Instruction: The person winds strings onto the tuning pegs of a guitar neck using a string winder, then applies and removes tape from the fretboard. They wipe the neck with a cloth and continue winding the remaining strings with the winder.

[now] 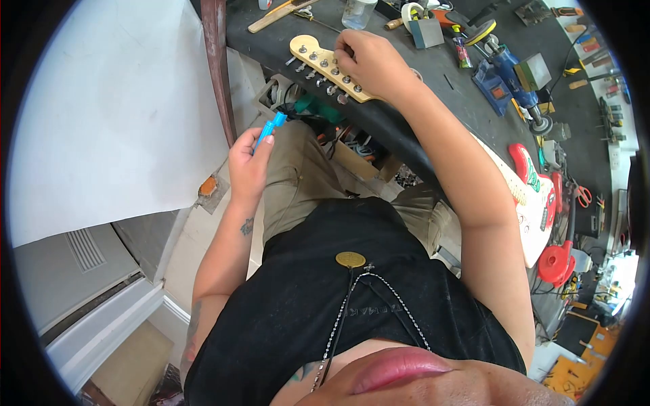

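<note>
An electric guitar (537, 223) lies along the dark workbench, its cream body at the right and its neck partly behind my right arm. Its pale wooden headstock (306, 46) with metal tuning pegs points left over the bench edge. My right hand (374, 62) rests at the headstock, near the nut end, fingers curled inward; what they pinch, if anything, is hidden. Held in front of the bench by my left hand (249, 162) is a blue plastic string winder (269, 130), gripped between thumb and fingers, apart from the pegs.
A clear jar (357, 12) and a wooden-handled brush (281, 15) lie at the bench's far side. A blue bench vise (504, 74), a red blower (557, 262) and red scissors (583, 196) are farther right. A white panel (108, 115) stands on the left.
</note>
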Motion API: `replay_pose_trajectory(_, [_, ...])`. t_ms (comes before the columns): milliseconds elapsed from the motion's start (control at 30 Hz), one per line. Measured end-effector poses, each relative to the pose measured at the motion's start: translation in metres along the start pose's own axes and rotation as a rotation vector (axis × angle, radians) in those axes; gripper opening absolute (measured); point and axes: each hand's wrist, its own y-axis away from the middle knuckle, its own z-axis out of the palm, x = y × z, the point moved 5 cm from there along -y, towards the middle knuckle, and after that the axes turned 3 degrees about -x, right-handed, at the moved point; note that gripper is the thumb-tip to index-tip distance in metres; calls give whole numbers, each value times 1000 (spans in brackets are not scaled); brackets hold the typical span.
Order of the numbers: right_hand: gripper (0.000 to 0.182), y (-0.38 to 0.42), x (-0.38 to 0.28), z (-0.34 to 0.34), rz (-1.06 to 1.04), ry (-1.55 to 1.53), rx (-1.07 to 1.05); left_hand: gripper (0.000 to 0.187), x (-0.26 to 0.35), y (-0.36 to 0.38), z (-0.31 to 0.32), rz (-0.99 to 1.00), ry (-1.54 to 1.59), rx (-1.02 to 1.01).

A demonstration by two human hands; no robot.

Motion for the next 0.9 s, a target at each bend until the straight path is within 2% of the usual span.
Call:
replay_pose_trajectory(133, [19, -8, -10, 0, -50, 8, -4, 15, 16, -10, 10, 66, 31, -13])
replay_pose_trajectory(300, [22, -11, -12, 4, 51, -112, -52, 14, 39, -30, 15, 173, 20, 21])
replay_pose_trajectory(367, [24, -12, -9, 7, 60, -156, -63, 16, 50, -48, 13, 302, -104, 82])
replay_pose_trajectory(433, [25, -11, -9, 8, 69, -205, -76, 17, 76, -62, 26, 330, -226, 86])
replay_pose_trajectory(500, [26, -8, -5, 8, 254, -429, -169, 17, 92, -82, 44, 361, -348, 95])
replay_pose_trajectory(567, [26, -11, 7, 18, 206, -464, -157, 18, 98, -106, 64, 425, -358, 57])
replay_pose_trajectory(733, [19, -13, 8, 23, 69, -544, -117, 22, 105, -119, 92, 400, -561, 82])
replay_pose_trajectory(900, [20, -8, 1, 17, 99, -458, -84, 23, 107, -115, 94, 365, -655, 118])
